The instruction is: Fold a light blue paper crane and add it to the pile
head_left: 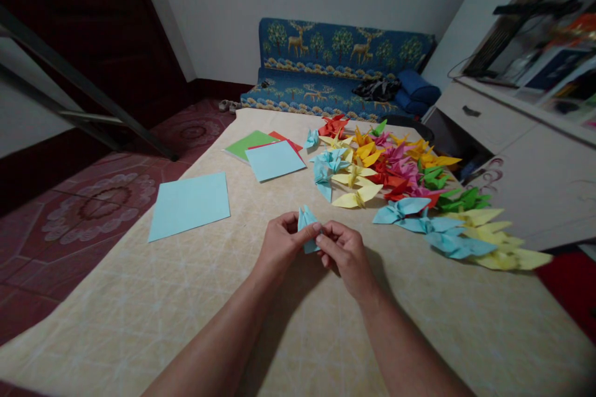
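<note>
A small folded piece of light blue paper (306, 218) is held above the middle of the table, its narrow points facing up and away. My left hand (284, 239) grips its left side, with the thumb laid across the front. At its lower right edge, my right hand (342, 248) pinches the paper between thumb and fingers. Both hands nearly touch each other. Some of the folds are hidden behind the fingers.
Many folded paper cranes (400, 161) spread over the table's right side. A blue sheet (190, 206) lies at left; another blue sheet (275, 160) overlaps green (251, 144) and red ones. Beyond the patterned tablecloth (116, 304) stands a blue sofa (326, 84); a cabinet (535, 161) is at right.
</note>
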A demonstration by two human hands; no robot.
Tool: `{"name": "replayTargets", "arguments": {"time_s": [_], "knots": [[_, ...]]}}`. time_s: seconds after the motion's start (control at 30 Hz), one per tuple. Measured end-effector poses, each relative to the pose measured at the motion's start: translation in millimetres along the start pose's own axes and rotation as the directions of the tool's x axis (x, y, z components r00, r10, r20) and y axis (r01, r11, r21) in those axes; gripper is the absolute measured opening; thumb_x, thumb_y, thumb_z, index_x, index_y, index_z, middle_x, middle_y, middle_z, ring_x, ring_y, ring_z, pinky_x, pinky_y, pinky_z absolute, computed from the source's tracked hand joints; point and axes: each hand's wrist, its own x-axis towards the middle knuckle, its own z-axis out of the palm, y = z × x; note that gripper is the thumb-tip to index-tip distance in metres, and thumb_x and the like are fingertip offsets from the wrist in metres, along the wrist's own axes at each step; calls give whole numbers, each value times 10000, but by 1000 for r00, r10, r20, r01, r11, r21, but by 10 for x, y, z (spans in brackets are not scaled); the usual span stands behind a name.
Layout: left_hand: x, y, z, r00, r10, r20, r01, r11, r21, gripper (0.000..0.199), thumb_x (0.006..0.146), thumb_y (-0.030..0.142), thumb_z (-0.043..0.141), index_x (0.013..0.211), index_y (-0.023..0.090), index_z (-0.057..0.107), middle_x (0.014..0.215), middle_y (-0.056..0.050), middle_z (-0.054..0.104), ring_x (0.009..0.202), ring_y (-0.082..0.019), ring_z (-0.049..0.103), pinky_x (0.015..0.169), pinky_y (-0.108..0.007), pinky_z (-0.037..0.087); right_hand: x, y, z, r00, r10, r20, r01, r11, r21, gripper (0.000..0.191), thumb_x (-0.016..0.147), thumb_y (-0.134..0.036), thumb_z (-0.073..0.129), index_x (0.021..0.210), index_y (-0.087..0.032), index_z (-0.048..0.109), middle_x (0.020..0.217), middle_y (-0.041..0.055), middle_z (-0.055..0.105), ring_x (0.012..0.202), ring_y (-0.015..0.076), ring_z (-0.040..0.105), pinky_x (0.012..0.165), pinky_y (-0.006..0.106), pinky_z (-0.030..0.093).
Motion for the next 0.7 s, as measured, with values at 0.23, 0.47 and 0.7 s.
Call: {"name": "replayTargets", "arguments": {"time_s": [0.23,0.47,0.7], "knots": [[-13,-48,-25,995,77,-63,-66,985,158,382,720,425,711,551,128,539,516,39,432,487,-67,354,454,-203,257,-5,-9,13,999,-2,54,4,999,-35,236,774,-330,644,652,-178,511,531,-65,488,402,47,410,384,171,251],[-54,-84,-14,970,201,-138,-154,943,296,462,810,448,597,501,166,401,516,50,287,493,-72,260,447,-223,189,-13,-20,40,992,-24,123,29,999,-38,236,772,-314,634,635,-176,500,525,-63,484,413,49,405,399,171,270],[-52,-54,-1,969,161,-187,-100,949,299,499,846,492,524,501,185,337,496,55,265,457,-69,239,426,-223,163,-31,-10,61,993,-23,119,28,999,-42,237,762,-317,646,628,-176,510,514,-58,506,397,51,422,384,167,273]]}}
